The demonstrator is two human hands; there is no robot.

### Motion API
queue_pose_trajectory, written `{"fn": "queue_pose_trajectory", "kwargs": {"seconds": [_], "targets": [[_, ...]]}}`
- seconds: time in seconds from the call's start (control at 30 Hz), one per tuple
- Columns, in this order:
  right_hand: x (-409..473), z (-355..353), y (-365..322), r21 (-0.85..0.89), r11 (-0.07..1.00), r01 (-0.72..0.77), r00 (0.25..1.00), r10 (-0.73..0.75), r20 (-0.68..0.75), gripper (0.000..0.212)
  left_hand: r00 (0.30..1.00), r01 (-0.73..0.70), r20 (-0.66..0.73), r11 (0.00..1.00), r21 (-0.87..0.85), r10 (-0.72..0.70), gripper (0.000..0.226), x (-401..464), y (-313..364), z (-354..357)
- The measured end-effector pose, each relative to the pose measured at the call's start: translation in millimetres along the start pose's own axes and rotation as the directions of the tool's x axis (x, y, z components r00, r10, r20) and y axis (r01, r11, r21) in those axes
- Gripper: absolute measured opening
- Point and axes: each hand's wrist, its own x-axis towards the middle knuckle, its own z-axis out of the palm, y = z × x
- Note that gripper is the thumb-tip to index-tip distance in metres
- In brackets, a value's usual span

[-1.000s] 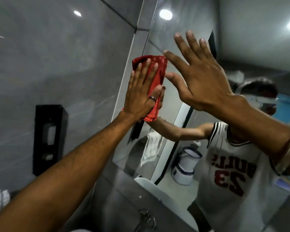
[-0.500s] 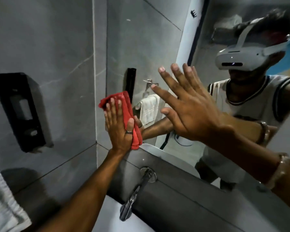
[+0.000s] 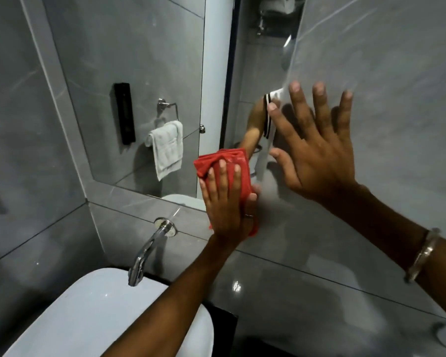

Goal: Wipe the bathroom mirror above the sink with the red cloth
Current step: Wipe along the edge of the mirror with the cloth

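The folded red cloth (image 3: 223, 164) lies flat against the lower edge of the frameless wall mirror (image 3: 144, 73), partly over the grey tile ledge just below the glass and above the white ceramic sink (image 3: 70, 313). The left hand (image 3: 228, 204) presses it there with an open palm, fingers straight and spread over the fabric, pinning it rather than clenching it. A ring shows on that hand's thumb side. The right hand (image 3: 317, 155) is splayed and empty, fingers released and held at the glass to the right; whether the palm actually touches the mirror cannot be told.

Judging from this, the cloth sits so low that part of a stroke may land on the tile rather than the glass, leaving the bottom strip unwiped. The bare right hand could smear prints onto the mirror. The cloth, held only by flat pressure, could slip and drop towards the sink.

Counted: one cloth, one mirror, one sink, one curved chrome wall tap (image 3: 150, 249), two hands, one metal bangle (image 3: 422, 255) on the right wrist, and, in reflection, one white towel (image 3: 168, 148) on a ring.
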Motion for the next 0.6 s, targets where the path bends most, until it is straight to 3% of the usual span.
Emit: {"fn": "queue_pose_trajectory", "kwargs": {"seconds": [0.2,0.3,0.43,0.5,0.53,0.57,0.6], "targets": [[-32,-25,15,0.057,0.998,0.001,0.997,-0.005,0.071,0.069,0.998,-0.059,0.040,0.996,0.068,0.057,0.074,5,34,0],[-47,-39,11,0.115,0.993,-0.033,0.994,0.020,0.109,0.067,0.991,-0.083,0.104,0.996,0.014,0.081,0.080,6,37,-10],[-66,-60,0,0.253,0.956,-0.149,0.972,0.094,0.214,0.066,0.967,0.058,0.256,0.978,-0.202,-0.004,0.083,-3,58,-37],[-82,-68,-12,0.349,0.905,-0.245,0.950,0.152,0.273,0.066,0.911,0.207,0.412,0.896,-0.393,-0.029,0.079,-18,68,-59],[-92,-73,-20,0.394,0.867,-0.305,0.931,0.185,0.314,0.065,0.860,0.350,0.504,0.817,-0.458,-0.085,0.080,-24,75,-73],[-103,-79,-25,0.450,0.811,-0.373,0.907,0.216,0.362,0.064,0.786,0.523,0.599,0.683,-0.510,-0.154,0.080,-27,85,-88],[-117,-84,-34,0.496,0.750,-0.437,0.881,0.246,0.405,0.064,0.688,0.696,0.693,0.467,-0.545,-0.217,0.077,-32,91,-101]]}}
